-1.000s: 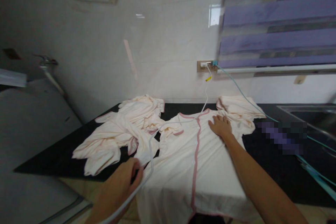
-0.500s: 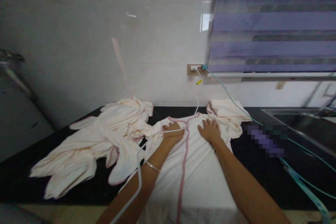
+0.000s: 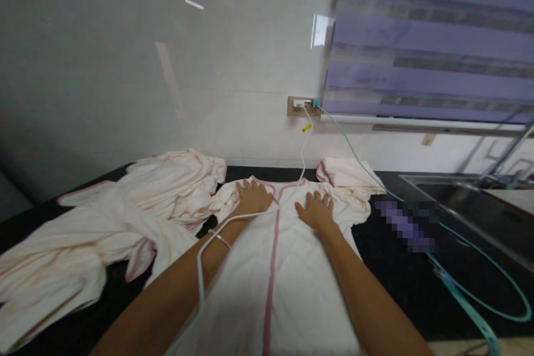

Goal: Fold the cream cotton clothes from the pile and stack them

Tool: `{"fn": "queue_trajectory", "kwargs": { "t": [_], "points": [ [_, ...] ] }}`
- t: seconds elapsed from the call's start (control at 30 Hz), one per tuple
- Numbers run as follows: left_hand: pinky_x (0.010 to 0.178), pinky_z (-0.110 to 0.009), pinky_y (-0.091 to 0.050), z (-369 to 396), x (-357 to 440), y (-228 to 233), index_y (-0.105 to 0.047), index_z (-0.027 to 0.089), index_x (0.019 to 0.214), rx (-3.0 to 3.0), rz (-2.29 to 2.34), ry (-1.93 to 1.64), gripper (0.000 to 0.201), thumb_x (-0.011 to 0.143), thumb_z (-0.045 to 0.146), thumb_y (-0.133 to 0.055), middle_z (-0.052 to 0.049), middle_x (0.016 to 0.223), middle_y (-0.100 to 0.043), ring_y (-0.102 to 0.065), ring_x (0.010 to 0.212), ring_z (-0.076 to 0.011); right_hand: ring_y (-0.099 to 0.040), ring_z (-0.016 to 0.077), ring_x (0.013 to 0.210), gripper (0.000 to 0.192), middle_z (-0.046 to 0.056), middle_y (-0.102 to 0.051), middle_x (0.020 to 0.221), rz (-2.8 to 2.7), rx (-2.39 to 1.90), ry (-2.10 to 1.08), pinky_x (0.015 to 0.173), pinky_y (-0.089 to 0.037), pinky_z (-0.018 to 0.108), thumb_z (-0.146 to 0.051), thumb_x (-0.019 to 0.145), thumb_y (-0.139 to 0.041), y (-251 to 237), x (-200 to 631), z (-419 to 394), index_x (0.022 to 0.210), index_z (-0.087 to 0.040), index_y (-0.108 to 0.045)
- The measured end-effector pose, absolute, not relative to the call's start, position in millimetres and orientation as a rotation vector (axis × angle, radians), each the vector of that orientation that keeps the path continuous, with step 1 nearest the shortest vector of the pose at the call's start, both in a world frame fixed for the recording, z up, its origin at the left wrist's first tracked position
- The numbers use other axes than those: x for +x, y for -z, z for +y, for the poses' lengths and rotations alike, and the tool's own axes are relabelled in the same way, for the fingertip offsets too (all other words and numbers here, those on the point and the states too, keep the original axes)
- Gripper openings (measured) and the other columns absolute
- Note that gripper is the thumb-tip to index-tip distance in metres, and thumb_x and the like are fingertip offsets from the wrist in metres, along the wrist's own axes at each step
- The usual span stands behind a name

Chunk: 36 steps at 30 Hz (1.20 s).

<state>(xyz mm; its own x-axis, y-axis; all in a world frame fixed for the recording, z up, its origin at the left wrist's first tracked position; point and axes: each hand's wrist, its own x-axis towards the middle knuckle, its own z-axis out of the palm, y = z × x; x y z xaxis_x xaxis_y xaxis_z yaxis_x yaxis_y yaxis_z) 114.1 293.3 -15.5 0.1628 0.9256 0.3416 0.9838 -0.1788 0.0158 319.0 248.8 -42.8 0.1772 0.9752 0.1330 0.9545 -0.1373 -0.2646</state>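
Black countertop [image 3: 384, 256] by a pale wall [image 3: 242, 67] bears a pink-trimmed white shirt [image 3: 300, 289], spread beneath the left hand [image 3: 254, 197] and right hand [image 3: 316, 211], both lying unclenched near its neckline

White cable [image 3: 199, 268] crosses left forearm [image 3: 167, 289]; free room above right hand [image 3: 317, 212]

A kitchen — metal sink [image 3: 454, 193] set into a black counter [image 3: 375, 272], glossy wall [image 3: 233, 67] behind.

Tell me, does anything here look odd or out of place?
Yes: the white cable from the wall outlet passes over the pink-trimmed shirt and crosses in front of the left forearm. It seems oddly in the way.
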Motion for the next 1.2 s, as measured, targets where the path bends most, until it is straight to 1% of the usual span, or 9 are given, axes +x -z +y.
{"fn": "queue_trajectory", "kwargs": {
  "t": [0.07, 0.13, 0.27, 0.47, 0.6, 0.8, 0.97, 1.07, 1.2],
  "points": [
    [0.119, -0.068, -0.012, 287.1, 143.1, 5.7, -0.058, -0.001, 0.138, -2.292, -1.805, 0.470, 0.053, 0.095, 0.030, -0.048, -0.029, 0.149, -0.049, -0.031, 0.146, -0.0475, -0.038, 0.0418, 0.140, 0.063, 0.023, -0.048, 0.149, -1.752, -2.104, -0.032, 0.115, -0.027, 0.055, -0.056, 0.097, -0.040, 39.4, 322.8, 251.6, 0.138, -0.012, -0.056],
    [0.122, -0.052, -0.022, 279.9, 180.4, -0.1, -0.054, 0.005, 0.142, -2.408, -1.699, 0.496, 0.052, 0.097, 0.028, -0.045, -0.021, 0.150, -0.051, -0.037, 0.145, -0.0363, -0.049, 0.0361, 0.129, 0.051, 0.023, -0.056, 0.137, -1.621, -2.028, 0.059, 0.109, -0.036, 0.047, -0.044, 0.099, -0.039, 36.3, 331.3, 254.2, 0.131, -0.011, -0.060],
    [0.121, -0.043, -0.030, 269.5, 245.2, 7.1, -0.053, 0.011, 0.145, -2.671, -1.609, 0.569, 0.050, 0.104, 0.031, -0.033, -0.017, 0.154, -0.049, -0.039, 0.146, -0.0280, -0.054, 0.0329, 0.115, 0.041, 0.022, -0.059, 0.126, -1.376, -1.969, 0.124, 0.102, -0.041, 0.042, -0.029, 0.096, -0.038, 34.9, 353.4, 255.9, 0.122, -0.010, -0.064],
    [0.120, -0.059, -0.027, 264.2, 257.7, 38.9, -0.047, 0.020, 0.154, -2.716, -1.763, 0.476, 0.058, 0.104, 0.043, -0.029, -0.012, 0.162, -0.041, -0.033, 0.150, -0.0379, -0.050, 0.0339, 0.120, 0.043, 0.022, -0.055, 0.127, -1.227, -1.945, 0.138, 0.103, -0.039, 0.041, -0.017, 0.089, -0.038, 34.2, 365.6, 255.4, 0.122, -0.011, -0.063],
    [0.124, -0.060, -0.020, 259.6, 249.1, 48.0, -0.040, 0.023, 0.158, -2.721, -1.785, 0.384, 0.063, 0.101, 0.050, -0.032, -0.008, 0.167, -0.031, -0.022, 0.154, -0.0396, -0.049, 0.0354, 0.122, 0.049, 0.022, -0.053, 0.130, -1.120, -1.965, 0.204, 0.105, -0.038, 0.043, -0.016, 0.086, -0.039, 29.3, 364.8, 253.4, 0.131, -0.011, -0.057],
    [0.123, -0.059, -0.023, 256.8, 250.1, 52.7, -0.040, 0.022, 0.159, -2.670, -1.743, 0.416, 0.064, 0.102, 0.049, -0.029, -0.008, 0.167, -0.031, -0.024, 0.154, -0.0393, -0.044, 0.0399, 0.132, 0.056, 0.029, -0.047, 0.141, -1.007, -2.037, 0.284, 0.112, -0.034, 0.047, -0.026, 0.089, -0.040, 20.9, 393.6, 253.9, 0.140, -0.005, -0.048],
    [0.123, -0.060, -0.021, 257.2, 250.7, 58.6, -0.043, 0.022, 0.157, -2.651, -1.728, 0.477, 0.062, 0.102, 0.047, -0.031, -0.009, 0.166, -0.033, -0.026, 0.153, -0.0395, -0.050, 0.0439, 0.132, 0.069, 0.035, -0.050, 0.140, -1.176, -2.391, 0.080, 0.099, -0.046, 0.053, -0.040, 0.091, -0.047, 17.7, 454.0, 262.5, 0.146, 0.001, -0.040],
    [0.123, -0.060, -0.021, 257.1, 251.8, 60.2, -0.044, 0.022, 0.157, -2.636, -1.731, 0.517, 0.062, 0.102, 0.048, -0.032, -0.010, 0.166, -0.035, -0.027, 0.153, -0.0394, -0.057, 0.0424, 0.127, 0.073, 0.031, -0.062, 0.128, -1.320, -2.430, -0.013, 0.099, -0.048, 0.052, -0.049, 0.084, -0.064, 14.9, 484.8, 269.2, 0.137, 0.000, -0.052],
    [0.123, -0.059, -0.020, 256.7, 252.7, 59.3, -0.045, 0.023, 0.157, -2.637, -1.758, 0.508, 0.062, 0.101, 0.048, -0.032, -0.009, 0.165, -0.036, -0.027, 0.153, -0.0383, -0.065, 0.0377, 0.118, 0.057, 0.028, -0.070, 0.114, -1.456, -2.400, -0.068, 0.097, -0.050, 0.045, -0.046, 0.079, -0.072, 8.9, 501.6, 280.5, 0.118, -0.003, -0.069]
  ]
}}
